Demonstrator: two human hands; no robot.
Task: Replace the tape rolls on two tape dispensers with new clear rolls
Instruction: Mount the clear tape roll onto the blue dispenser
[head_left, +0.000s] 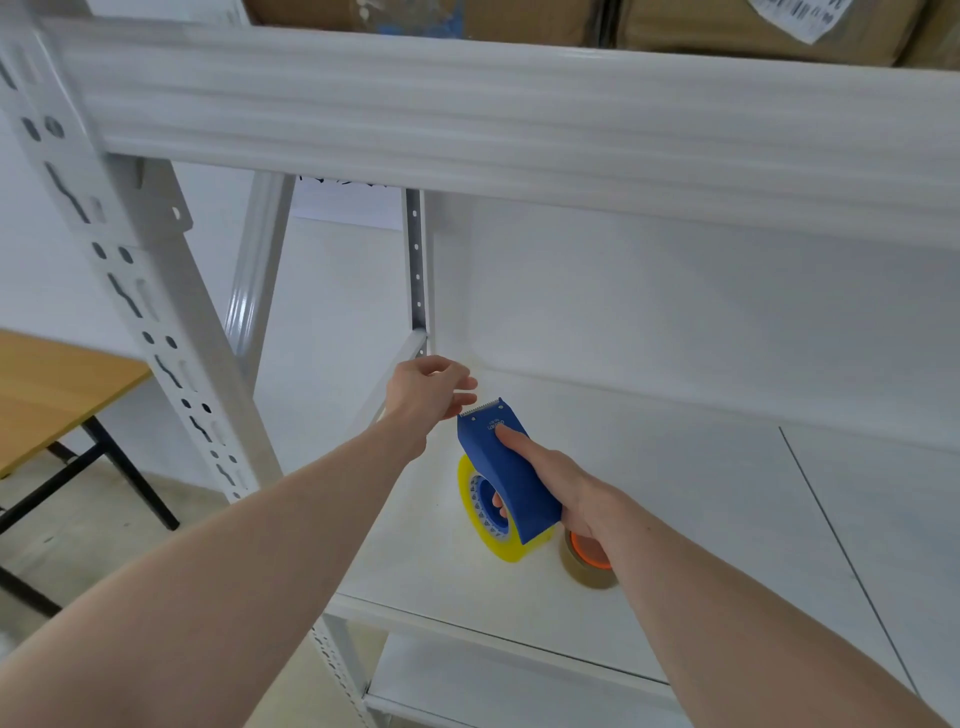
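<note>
A white metal shelving unit (467, 119) is filling most of my view, its wide ribbed beam crossing above my arms and its slotted upright (150, 332) slanting down on my left. Cardboard boxes (675, 21) are sitting on the level above the beam. I am reaching in over the white shelf board (675, 493) below it. Off to the left, outside the rack, the corner of a wooden table (47, 384) on black legs is showing.

My right hand (566, 483) is gripping the blue tape dispenser (511, 478) just above the shelf board, my index finger lying along its top face and my other fingers reaching in through the hub. Its toothed cutting edge is pointing away from me, toward the back of the shelf. The yellow tape roll (480, 525) is sitting mounted in the dispenser, on its left side.

My left hand (431, 389) is hovering just beyond the cutter, fingers loosely curled and holding nothing, fingertips near the blade; I cannot tell whether they are touching it.

A brownish tape roll with an orange core (589, 564) is lying flat on the shelf board, partly hidden under my right wrist.
</note>
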